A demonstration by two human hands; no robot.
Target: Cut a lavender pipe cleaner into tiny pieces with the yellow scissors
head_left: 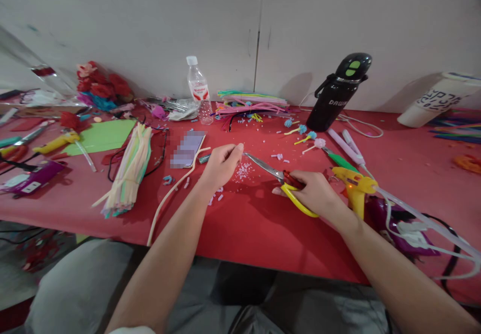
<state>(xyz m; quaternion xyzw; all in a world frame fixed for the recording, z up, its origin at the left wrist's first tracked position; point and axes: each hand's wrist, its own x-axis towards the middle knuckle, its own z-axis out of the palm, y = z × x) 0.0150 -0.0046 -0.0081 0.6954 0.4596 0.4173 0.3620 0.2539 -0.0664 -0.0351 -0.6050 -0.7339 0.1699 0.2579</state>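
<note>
My right hand (pixel 310 191) is wrapped round the handles of a pair of scissors (pixel 265 166), one handle yellow and one red. The blades point left, their tips close to the fingertips of my left hand (pixel 223 163). That left hand is closed in a pinch; whatever it holds is too small to make out. Below the blades lies a pile of tiny pale clippings (pixel 245 171) on the red tabletop (pixel 240 233). A long pale pipe cleaner (pixel 165 198) curves along the table to the left of my left forearm.
Bundled pipe cleaners (pixel 130 168) and a phone (pixel 188 148) lie left. Behind stand a plastic bottle (pixel 200 93) and a black flask (pixel 336 96). Small pompom-tipped stems (pixel 311 136) lie before the flask. At right are a yellow glue gun (pixel 355 186) and a white cup (pixel 432 98).
</note>
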